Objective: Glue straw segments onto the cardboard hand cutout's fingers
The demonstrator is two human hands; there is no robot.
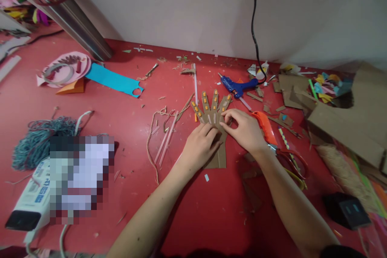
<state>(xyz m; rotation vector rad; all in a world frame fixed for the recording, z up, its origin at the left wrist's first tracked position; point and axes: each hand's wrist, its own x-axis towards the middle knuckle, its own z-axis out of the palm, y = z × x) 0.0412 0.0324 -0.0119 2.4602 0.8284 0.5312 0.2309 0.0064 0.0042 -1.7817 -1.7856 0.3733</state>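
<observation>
A cardboard hand cutout (221, 157) lies flat on the red table, its fingers pointing away from me. Short orange straw pieces (215, 92) sit in rows along those fingers, and pale clear strips lie on the palm. My left hand (201, 145) rests on the cutout's palm from the left, fingers bent and pressed down on it. Over the cutout's right side, thumb and index finger of my right hand (242, 129) come together in a pinch. Whatever is between those fingertips is too small to make out.
Beyond my right hand lies a blue glue gun (238, 86) with a black cord. Scissors (290, 161), an orange tool (265, 127) and cardboard scraps (293, 88) are to the right. Left are teal yarn (45, 141), a blue strip (111, 80), twine (148, 145) and a steel post (75, 16).
</observation>
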